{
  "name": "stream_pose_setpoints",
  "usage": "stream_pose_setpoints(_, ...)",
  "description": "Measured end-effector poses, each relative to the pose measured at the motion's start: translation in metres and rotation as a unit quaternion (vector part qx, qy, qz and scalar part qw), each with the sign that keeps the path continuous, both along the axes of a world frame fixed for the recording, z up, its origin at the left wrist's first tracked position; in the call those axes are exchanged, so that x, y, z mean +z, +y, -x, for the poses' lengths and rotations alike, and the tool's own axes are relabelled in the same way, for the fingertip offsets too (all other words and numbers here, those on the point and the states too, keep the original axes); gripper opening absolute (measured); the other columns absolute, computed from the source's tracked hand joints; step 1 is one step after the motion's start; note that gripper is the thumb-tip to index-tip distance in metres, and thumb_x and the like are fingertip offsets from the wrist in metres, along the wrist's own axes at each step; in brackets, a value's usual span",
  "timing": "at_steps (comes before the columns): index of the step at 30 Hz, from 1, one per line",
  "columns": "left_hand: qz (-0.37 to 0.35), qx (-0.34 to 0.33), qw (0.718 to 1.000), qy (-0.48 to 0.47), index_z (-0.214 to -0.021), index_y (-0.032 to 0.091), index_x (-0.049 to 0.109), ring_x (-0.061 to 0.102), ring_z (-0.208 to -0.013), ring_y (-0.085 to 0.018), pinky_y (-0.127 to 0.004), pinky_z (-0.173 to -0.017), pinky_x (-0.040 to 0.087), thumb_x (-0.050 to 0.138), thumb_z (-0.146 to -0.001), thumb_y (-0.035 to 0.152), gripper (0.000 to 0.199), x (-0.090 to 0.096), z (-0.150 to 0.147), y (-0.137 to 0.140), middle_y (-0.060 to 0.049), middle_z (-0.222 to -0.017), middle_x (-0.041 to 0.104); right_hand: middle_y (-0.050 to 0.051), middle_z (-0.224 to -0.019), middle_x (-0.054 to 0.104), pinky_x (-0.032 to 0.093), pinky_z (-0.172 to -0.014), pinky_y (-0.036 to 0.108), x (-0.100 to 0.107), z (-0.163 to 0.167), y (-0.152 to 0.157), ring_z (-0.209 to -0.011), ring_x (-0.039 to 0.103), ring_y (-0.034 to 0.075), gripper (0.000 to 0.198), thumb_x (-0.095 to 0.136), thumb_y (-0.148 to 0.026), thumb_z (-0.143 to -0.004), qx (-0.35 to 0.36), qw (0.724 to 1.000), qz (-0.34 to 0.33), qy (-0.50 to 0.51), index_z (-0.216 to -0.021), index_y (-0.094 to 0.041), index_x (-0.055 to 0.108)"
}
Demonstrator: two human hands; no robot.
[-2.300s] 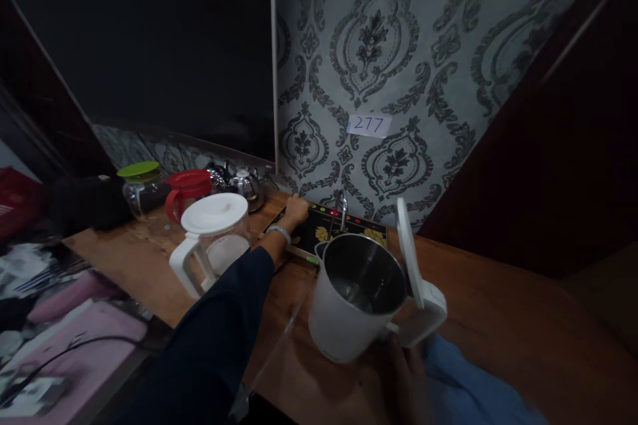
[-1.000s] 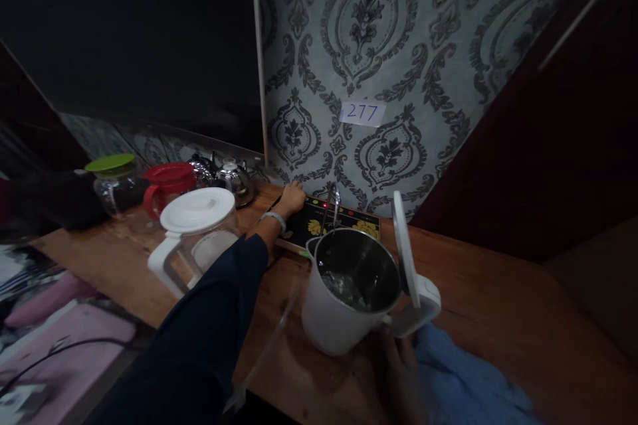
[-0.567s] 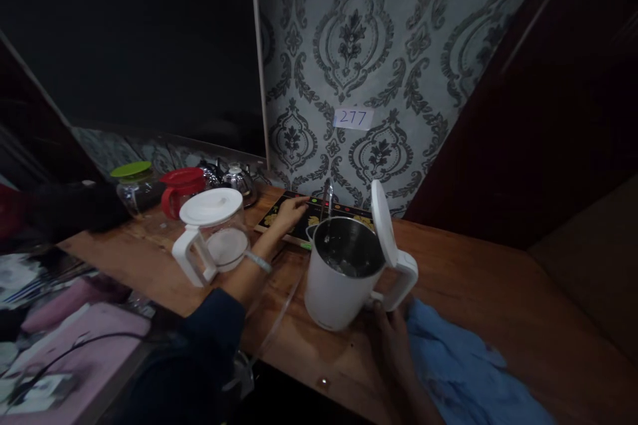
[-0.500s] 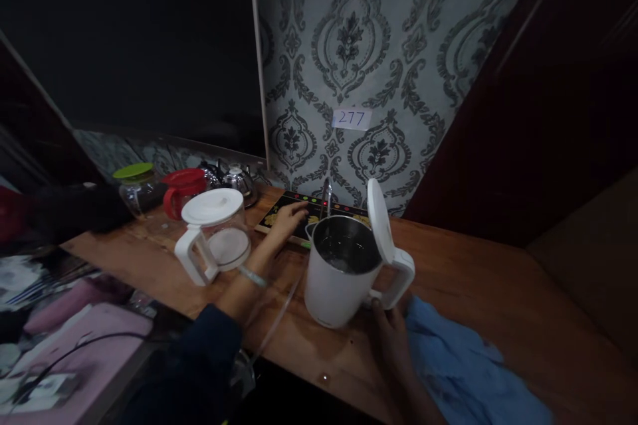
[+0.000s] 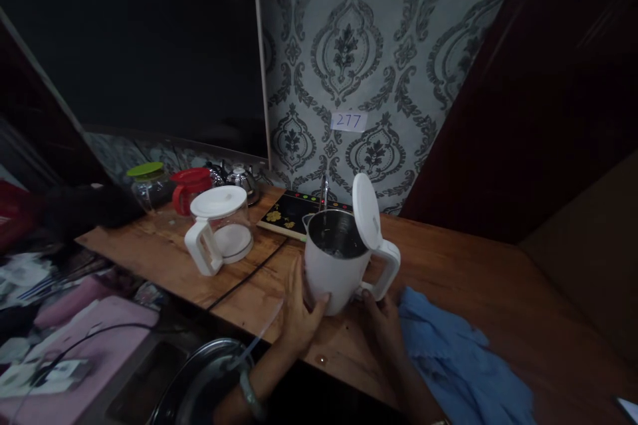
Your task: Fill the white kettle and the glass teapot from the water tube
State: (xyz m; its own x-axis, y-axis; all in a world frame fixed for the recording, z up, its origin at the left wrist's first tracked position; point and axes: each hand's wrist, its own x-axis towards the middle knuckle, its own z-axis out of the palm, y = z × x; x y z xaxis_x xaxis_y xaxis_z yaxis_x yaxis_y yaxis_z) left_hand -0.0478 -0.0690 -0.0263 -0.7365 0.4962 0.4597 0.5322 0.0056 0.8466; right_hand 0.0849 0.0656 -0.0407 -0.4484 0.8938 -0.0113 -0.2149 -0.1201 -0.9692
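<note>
Cupping the white, open-lidded cylindrical kettle by the slim chrome tap at the brown wooden counter, the left hand grasps its side while the right hand touches the handle's foot, grip unclear, so uneven pressure might tip it into the tap.

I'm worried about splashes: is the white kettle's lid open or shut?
Open: the lid stands raised near the handle, leaving the white kettle uncovered.

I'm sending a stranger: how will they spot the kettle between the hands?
Below the patterned wall runs a wooden counter. Before its black-and-gold panel, the left hand and right hand flank the kettle. Unlike the glass jug nearby, it's opaque, its lid raised.
</note>
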Motion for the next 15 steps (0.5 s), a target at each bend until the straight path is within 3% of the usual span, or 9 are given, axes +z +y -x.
stream_pose_setpoints(3, 0.047, 0.019, 0.996, 0.067, -0.158, 0.018, 0.027, 0.035, -0.148, -0.036, -0.06, -0.12, 0.031, 0.065, -0.087, 0.044, 0.084, -0.02, -0.004, 0.001, -0.02, -0.158, 0.04, 0.013, -0.099, 0.078, 0.055, -0.085, 0.044, -0.003, 0.0, 0.003, -0.093, 0.071, 0.031, 0.058, 0.083, -0.065, -0.065, 0.003, 1.0, -0.017, -0.001, -0.097, -0.016, 0.076)
stream_pose_setpoints(7, 0.077, 0.022, 0.994, 0.069, -0.159, 0.018, 0.024, 0.036, -0.148, -0.035, -0.06, -0.119, 0.032, 0.064, -0.087, 0.037, 0.084, -0.036, -0.004, -0.001, -0.02, -0.158, 0.039, 0.013, -0.1, 0.079, 0.054, -0.089, 0.046, -0.007, -0.001, 0.005, -0.096, 0.071, 0.033, 0.06, 0.081, -0.068, -0.066, 0.001, 0.999, -0.028, -0.024, -0.096, -0.016, 0.077)
stream_pose_setpoints(15, 0.068, -0.002, 0.997, -0.021, -0.156, 0.018, 0.034, 0.039, -0.147, -0.037, -0.059, -0.12, 0.031, 0.075, -0.076, 0.037, 0.092, -0.034, 0.003, -0.004, -0.02, -0.157, 0.043, 0.013, -0.103, 0.078, 0.055, -0.09, 0.044, -0.002, -0.001, 0.001, -0.099, 0.071, 0.033, 0.06, 0.08, -0.067, -0.068, 0.008, 1.0, -0.024, -0.011, -0.1, -0.016, 0.076)
